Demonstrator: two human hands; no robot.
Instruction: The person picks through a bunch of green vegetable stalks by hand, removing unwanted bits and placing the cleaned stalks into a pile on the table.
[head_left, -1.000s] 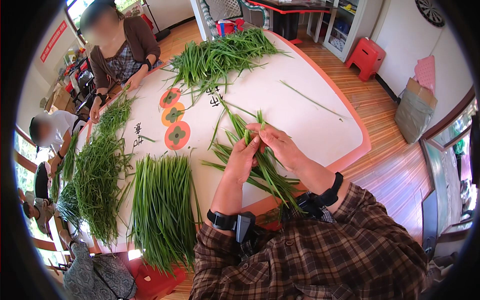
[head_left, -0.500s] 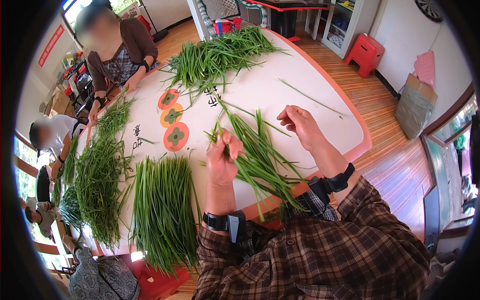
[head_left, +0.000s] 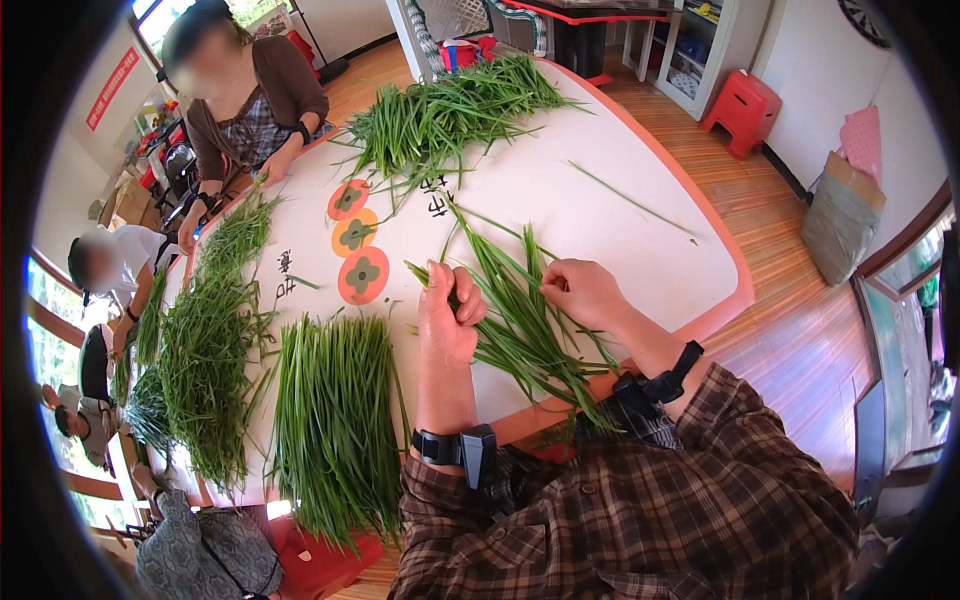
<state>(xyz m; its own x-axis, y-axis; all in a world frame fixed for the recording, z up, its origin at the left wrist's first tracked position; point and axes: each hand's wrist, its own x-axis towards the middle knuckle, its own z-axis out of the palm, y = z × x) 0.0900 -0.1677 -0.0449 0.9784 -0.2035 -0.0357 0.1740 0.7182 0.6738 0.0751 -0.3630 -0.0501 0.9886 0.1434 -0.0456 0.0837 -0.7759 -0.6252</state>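
My left hand point(head_left: 450, 308) is closed on a few garlic chives, whose green tips poke out beside the thumb. Just right of it, a loose bunch of garlic chives point(head_left: 515, 320) lies fanned over the table edge toward my lap. My right hand point(head_left: 588, 294) has its fingers pinched together against the right side of this bunch. Whatever sits between those fingertips is hidden. To the left of my left forearm, a thick, evenly laid bundle of chives point(head_left: 335, 420) hangs over the near edge.
The white table point(head_left: 650, 270) has an orange rim. A chive heap point(head_left: 455, 110) lies at the far side, and a tangled one point(head_left: 210, 360) along the left. A single stalk point(head_left: 630, 200) lies at right. Several people sit along the left side. A red stool point(head_left: 742, 112) stands beyond.
My right hand has come left and down, from above the table to the loose chives. The left hand stays closed at nearly the same spot. The whole view has shifted slightly.
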